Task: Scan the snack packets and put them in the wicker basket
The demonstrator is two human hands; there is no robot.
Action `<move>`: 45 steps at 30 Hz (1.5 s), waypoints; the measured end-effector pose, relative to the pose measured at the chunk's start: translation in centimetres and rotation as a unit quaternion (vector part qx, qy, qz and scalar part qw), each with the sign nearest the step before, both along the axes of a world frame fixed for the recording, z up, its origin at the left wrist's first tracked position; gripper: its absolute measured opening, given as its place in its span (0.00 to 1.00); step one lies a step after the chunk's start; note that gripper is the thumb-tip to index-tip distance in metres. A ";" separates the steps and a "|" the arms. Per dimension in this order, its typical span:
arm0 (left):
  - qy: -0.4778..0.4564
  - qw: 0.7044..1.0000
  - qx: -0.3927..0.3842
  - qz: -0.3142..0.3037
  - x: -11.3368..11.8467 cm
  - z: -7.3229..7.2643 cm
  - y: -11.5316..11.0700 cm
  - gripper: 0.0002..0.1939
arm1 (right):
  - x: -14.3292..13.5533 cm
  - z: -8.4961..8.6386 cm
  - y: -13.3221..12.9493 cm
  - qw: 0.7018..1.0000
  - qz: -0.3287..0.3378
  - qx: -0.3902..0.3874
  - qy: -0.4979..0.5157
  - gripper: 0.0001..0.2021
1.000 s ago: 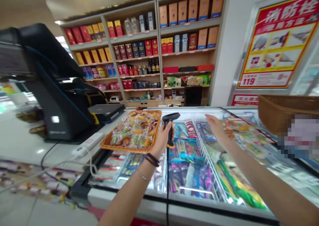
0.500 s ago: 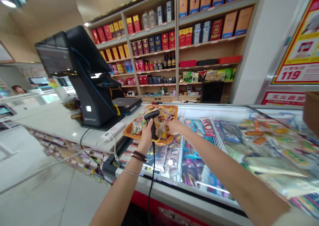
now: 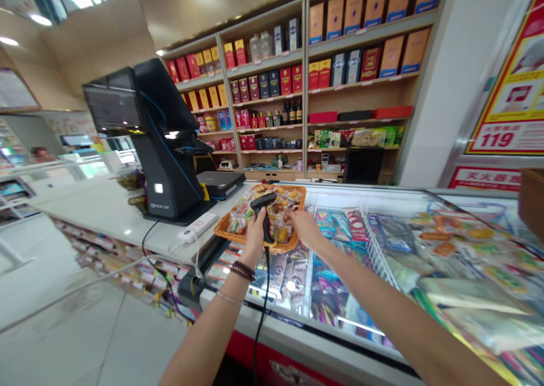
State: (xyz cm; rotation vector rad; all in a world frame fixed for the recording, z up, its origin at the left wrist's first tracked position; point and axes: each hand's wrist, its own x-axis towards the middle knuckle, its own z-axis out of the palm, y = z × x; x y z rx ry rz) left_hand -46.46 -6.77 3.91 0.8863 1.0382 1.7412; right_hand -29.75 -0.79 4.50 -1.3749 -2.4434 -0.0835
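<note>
My left hand is wrapped round the handle of a black barcode scanner, whose cord hangs down toward me. The scanner is held above an orange wicker basket filled with clear-wrapped snack packets. At the basket's right side, my right hand has its fingertips closed on a wrapped snack packet with yellowish contents. The lower part of that packet lies close behind the scanner, and its edges merge with the other packets.
Under the basket stretches a glass-topped freezer with bagged goods inside. A checkout terminal stands on the white counter at left, near a power strip. Shelves of boxed bottles line the back.
The whole view has shifted slightly, so things sit a little lower and further right. Both hands stay at the basket, the left still gripping the scanner.
</note>
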 end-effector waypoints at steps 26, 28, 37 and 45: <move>0.015 0.967 -0.039 -0.251 19.0 -4.0 1.2 0.42 | 20.9 -7.0 1.3 0.619 -0.016 -0.284 0.733 0.20; 0.030 0.968 -0.036 -0.247 19.0 -4.4 1.3 0.42 | 20.8 -7.2 1.5 0.614 -0.016 -0.275 0.739 0.21; 0.076 0.974 0.011 -0.215 18.2 -4.8 2.0 0.39 | 21.0 -7.8 1.8 0.608 -0.016 -0.269 0.747 0.22; 0.085 0.972 0.016 -0.216 17.7 -5.0 1.8 0.34 | 20.7 -7.5 1.6 0.637 -0.048 -0.254 0.727 0.19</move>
